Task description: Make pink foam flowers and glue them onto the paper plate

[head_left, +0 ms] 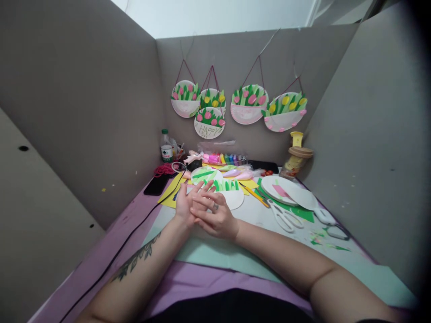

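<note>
My left hand (191, 202) is turned palm up, its fingers spread and nothing held in it. Across that palm lies my right hand (217, 216), a ring on one finger, its fingertips touching the left palm and fingers. Its fingers are apart and hold nothing that I can see. Just behind the hands is a white paper plate piece (233, 199) with green paper grass strips (229, 185) along its upper edge. Another plate (206, 175) with light green strips sits behind it, partly covered by my fingertips.
Right of the hands are a yellow utility knife (262, 200), white scissors (285, 216), stacked paper plates (279, 189) and green scraps (328, 240). A phone (156, 185) and black cable (134, 232) lie left. Finished flower plates (249, 114) hang on the back panel.
</note>
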{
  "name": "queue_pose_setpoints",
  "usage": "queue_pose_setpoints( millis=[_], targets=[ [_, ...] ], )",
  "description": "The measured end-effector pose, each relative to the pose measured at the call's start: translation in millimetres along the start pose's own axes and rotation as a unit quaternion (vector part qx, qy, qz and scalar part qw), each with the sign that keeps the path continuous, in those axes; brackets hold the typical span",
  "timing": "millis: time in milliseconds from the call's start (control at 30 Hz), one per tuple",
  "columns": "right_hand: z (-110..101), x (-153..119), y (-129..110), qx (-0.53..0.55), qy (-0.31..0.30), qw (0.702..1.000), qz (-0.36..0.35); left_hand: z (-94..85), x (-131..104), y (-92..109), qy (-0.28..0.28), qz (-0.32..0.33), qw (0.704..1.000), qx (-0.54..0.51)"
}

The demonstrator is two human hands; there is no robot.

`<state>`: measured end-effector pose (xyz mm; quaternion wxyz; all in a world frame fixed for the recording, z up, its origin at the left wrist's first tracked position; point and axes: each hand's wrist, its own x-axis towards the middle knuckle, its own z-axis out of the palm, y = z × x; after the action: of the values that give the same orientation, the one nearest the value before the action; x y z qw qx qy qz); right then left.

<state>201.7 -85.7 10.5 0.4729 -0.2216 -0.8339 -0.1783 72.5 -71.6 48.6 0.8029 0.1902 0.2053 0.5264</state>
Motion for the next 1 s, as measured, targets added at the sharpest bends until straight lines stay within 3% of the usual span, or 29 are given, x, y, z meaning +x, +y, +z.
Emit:
queue_pose_setpoints(
  millis=[133, 333, 567, 667, 767, 867, 933, 1000],
  targets=[
    [0.6, 0.9, 2.6, -0.011, -0.013, 0.998, 0.065, 0.7, 0.3, 1.2, -0.002, -0.001, 1.000, -0.010],
    [1.6, 2.9, 2.9, 0.070, 0.013, 0.989, 0.132, -0.6, 2.2, 0.5, -0.012, -0.001, 1.000, -0.003],
    [4.2, 6.6, 4.8, 0.113, 0.023, 0.978, 0.176, 3.4, 2.2, -3.1, 0.013, -0.006, 1.000, 0.027],
    [4.2, 4.0, 14.2, 0.119, 0.020, 0.971, 0.207, -1.1, 7.1, -1.1, 0.015, 0.042, 0.998, 0.047],
    [7.6, -3.4, 25.4, 0.135, -0.017, 0.960, 0.244, -10.9, 16.7, 1.2, 0.039, 0.054, 0.995, 0.071],
    [10.9, -12.7, 32.7, 0.148, -0.060, 0.946, 0.282, -20.3, 25.8, 6.4, 0.103, 0.048, 0.988, 0.105],
    [11.0, -17.7, 35.0, 0.149, -0.084, 0.936, 0.306, -24.3, 29.2, 12.7, 0.131, 0.095, 0.977, 0.137],
    [9.2, -20.0, 37.3, 0.152, -0.115, 0.928, 0.320, -26.5, 29.9, 19.4, 0.123, 0.135, 0.968, 0.174]
  ],
)
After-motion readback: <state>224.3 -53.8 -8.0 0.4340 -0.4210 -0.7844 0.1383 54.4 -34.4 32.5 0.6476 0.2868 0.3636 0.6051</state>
